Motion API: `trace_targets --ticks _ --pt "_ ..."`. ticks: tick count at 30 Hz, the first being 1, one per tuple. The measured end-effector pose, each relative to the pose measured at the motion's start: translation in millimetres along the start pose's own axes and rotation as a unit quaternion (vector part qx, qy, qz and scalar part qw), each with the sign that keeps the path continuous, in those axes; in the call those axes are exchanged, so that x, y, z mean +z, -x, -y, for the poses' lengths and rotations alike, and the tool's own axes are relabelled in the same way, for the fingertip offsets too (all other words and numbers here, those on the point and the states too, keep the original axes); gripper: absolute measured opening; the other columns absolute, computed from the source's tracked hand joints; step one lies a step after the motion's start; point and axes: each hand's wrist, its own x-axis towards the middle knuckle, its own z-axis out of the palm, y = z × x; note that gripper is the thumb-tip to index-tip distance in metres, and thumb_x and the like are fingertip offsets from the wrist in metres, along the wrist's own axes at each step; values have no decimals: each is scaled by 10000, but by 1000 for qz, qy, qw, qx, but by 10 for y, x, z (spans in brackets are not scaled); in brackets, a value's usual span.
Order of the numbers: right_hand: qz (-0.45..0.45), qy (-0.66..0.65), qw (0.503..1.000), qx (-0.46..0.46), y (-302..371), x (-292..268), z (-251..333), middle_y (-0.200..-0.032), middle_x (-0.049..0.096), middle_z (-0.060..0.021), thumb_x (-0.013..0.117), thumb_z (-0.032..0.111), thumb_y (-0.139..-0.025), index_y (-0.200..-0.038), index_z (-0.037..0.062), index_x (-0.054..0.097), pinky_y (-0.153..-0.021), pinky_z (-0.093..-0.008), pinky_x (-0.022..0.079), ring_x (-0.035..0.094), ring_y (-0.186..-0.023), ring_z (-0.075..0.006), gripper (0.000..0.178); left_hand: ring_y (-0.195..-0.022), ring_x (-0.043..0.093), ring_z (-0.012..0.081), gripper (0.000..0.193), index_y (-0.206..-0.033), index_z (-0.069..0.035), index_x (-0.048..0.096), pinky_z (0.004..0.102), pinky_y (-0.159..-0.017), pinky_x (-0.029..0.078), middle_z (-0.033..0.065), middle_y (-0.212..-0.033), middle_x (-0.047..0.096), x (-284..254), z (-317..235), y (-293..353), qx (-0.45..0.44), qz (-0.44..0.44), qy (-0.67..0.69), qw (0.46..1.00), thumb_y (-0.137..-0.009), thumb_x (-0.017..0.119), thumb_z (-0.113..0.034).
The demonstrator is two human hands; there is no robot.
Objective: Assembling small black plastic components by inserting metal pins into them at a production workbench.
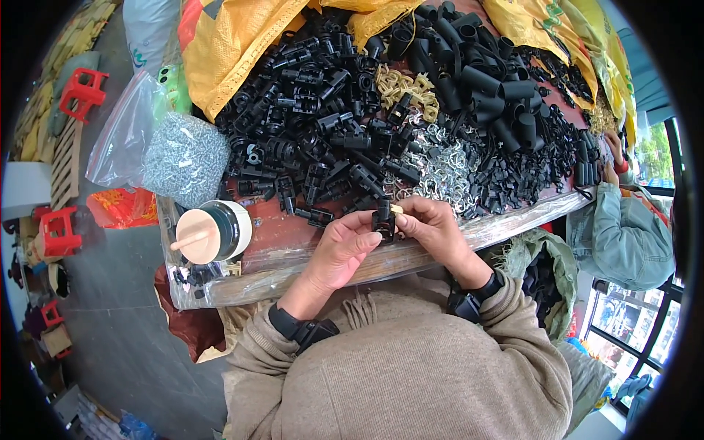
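My left hand [339,248] is closed on a small black plastic fitting [383,221], held upright just above the table's near edge. Pinched in my right hand [438,233] is a small cream-coloured plastic piece [397,209], which meets the fitting's upper right side. The fingers partly cover both parts. Beyond my hands lies a big heap of similar black fittings [301,103]. A little pile of looped cream plastic pieces [407,89] sits among them, and nearer is a spread of shiny metal clips [440,165].
Left of my hands stands a jar [233,227] with a wooden-handled lid, near a bag of small silvery screws [185,158]. Black tubes [488,88] and small black parts [513,165] cover the right side, below yellow sacks [235,44]. Another person's sleeve [623,235] is at far right.
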Motion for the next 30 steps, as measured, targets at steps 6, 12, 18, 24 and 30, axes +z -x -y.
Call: trace_targets --ticks 6,12,18,24,30 --pt "-22 -181 983 -34 16 -3 78 -707 560 2 552 174 -844 -833 -14 561 -545 -196 401 509 -602 -63 188 -910 572 176 300 -1047 -21 542 288 -837 442 80 -973 597 19 -11 -3 -13 -2 -8 1000 -759 615 -62" --pt "10 30 986 -164 -31 -244 276 -700 532 -26 555 151 -834 -786 -12 558 -548 -240 396 506 -612 -102 170 -830 603 169 298 -1042 -22 546 253 -725 483 73 -932 611 75 -70 -8 -56 -51 4 997 -756 627 -51" --pt "36 220 941 -254 -59 -114 366 -655 526 -42 581 156 -801 -724 7 546 -535 -270 376 493 -599 -170 171 -810 605 160 267 -1001 -21 553 231 -689 487 64 -919 607 30 -20 7 -62 -49 -7 997 -758 642 -91" --pt "42 233 944 -231 -39 -89 343 -658 524 -50 586 148 -796 -710 10 536 -534 -275 377 485 -591 -181 170 -804 612 192 275 -986 -14 536 239 -688 512 61 -891 599 19 -28 15 -72 -51 -2 996 -757 645 -119" --pt "-30 159 979 -123 73 78 324 -649 471 -41 623 103 -764 -742 18 522 -495 -252 373 459 -556 -132 134 -801 612 189 254 -965 -13 541 238 -691 510 58 -885 598 43 -30 14 -83 -61 -13 995 -757 646 -115"
